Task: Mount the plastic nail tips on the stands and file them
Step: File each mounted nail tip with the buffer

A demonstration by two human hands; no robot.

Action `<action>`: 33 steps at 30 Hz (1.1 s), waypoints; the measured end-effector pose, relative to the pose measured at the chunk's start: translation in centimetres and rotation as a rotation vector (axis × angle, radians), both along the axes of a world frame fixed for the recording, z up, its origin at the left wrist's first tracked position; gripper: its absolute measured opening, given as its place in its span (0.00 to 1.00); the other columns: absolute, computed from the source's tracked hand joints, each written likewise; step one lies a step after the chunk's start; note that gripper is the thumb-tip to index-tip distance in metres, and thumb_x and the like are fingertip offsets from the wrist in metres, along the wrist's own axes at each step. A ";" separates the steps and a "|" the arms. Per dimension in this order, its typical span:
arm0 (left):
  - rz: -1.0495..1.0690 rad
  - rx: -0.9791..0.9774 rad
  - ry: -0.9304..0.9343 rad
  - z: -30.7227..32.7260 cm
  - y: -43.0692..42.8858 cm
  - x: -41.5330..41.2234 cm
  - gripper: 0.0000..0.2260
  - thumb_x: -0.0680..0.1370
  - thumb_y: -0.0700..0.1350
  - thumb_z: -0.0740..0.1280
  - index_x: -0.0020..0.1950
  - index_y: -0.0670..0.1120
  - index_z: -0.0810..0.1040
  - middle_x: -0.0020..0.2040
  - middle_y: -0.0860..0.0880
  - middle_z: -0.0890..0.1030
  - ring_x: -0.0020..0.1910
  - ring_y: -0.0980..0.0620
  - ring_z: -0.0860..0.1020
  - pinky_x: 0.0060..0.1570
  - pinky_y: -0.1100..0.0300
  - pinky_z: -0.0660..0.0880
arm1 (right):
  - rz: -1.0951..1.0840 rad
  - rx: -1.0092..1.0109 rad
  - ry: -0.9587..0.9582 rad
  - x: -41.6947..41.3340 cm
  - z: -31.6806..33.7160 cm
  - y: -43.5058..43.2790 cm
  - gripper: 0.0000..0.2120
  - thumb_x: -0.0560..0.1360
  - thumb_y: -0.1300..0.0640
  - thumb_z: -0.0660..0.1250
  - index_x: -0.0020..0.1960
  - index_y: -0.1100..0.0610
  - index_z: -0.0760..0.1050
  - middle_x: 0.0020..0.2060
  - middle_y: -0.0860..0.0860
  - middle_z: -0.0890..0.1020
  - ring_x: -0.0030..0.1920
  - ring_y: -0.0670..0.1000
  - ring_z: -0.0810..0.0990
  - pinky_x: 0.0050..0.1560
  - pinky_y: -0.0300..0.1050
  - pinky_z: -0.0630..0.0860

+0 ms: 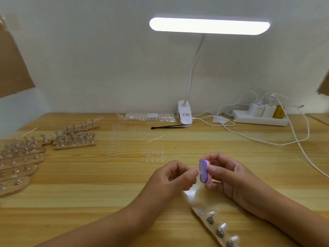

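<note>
Pinching a small clear plastic nail tip (200, 172) in the left hand (175, 175), thumb and forefinger closing tight on it, the other fingers curling loosely underneath. Gripping a purple-and-pink oval filing block (204, 171) in the right hand (229, 177), thumb pressing on the near edge and fingers wrapping behind, the grip closing firmly round it. Touching the tip to the block's purple face, both being held over the light wooden bench (89, 175), right of centre. Showing only a pale sliver of the tip past the left fingertips, the rest lying hidden and its shape hard to make out. Standing the block's long axis nearly upright, top leaning slightly left, purple face turning toward the left hand. Pointing the tip rightward into that face. Lying just below the right wrist, a narrow wooden strip of small metal stands (196, 212), running diagonally toward the lower right, being cut off by the bottom edge and partly covered by the right forearm. Carrying clear mounted tips (222, 227) on three of its stands. Blending into the wood farther back, sheets of clear unmounted tips (153, 155), barely readable.
</note>
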State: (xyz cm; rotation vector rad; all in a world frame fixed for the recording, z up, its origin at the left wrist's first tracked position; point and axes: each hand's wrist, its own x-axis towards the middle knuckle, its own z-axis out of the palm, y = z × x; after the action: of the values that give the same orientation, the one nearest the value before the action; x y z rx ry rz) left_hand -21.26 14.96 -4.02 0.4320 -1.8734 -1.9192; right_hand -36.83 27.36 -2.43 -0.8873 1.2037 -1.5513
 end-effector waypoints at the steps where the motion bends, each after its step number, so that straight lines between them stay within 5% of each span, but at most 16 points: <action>1: 0.000 -0.002 -0.002 0.0 0.0 0.0 0.13 0.70 0.55 0.72 0.46 0.46 0.81 0.38 0.54 0.82 0.39 0.60 0.79 0.44 0.69 0.74 | 0.001 0.000 0.007 0.0 0.0 0.0 0.09 0.68 0.57 0.73 0.48 0.55 0.83 0.41 0.55 0.82 0.38 0.47 0.81 0.40 0.40 0.80; 11: -0.013 -0.003 -0.044 -0.3 -0.4 0.1 0.11 0.71 0.52 0.72 0.52 0.52 0.83 0.48 0.50 0.85 0.44 0.59 0.81 0.48 0.67 0.76 | 0.055 0.006 0.083 0.0 -0.1 0.1 0.18 0.67 0.52 0.78 0.55 0.55 0.81 0.47 0.56 0.82 0.42 0.51 0.80 0.45 0.42 0.80; 19: -0.051 -0.032 -0.072 -0.2 -0.7 0.2 0.10 0.72 0.52 0.72 0.53 0.55 0.84 0.51 0.52 0.85 0.50 0.60 0.81 0.51 0.64 0.75 | 0.015 0.002 0.203 0.2 -0.1 0.4 0.16 0.69 0.53 0.74 0.56 0.52 0.81 0.51 0.55 0.83 0.50 0.54 0.83 0.49 0.44 0.80; 33: -0.092 -0.007 -0.093 0.2 -1.0 0.2 0.08 0.75 0.48 0.73 0.53 0.51 0.85 0.45 0.52 0.85 0.43 0.62 0.81 0.46 0.70 0.74 | 0.016 -0.012 0.264 0.2 0.0 0.5 0.17 0.69 0.49 0.74 0.57 0.50 0.81 0.50 0.53 0.84 0.51 0.52 0.83 0.49 0.41 0.79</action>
State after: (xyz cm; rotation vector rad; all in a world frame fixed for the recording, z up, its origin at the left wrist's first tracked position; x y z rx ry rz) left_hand -21.01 13.99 -3.80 0.4478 -1.9900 -1.9825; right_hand -36.59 27.81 -2.41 -1.1333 1.3693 -1.4615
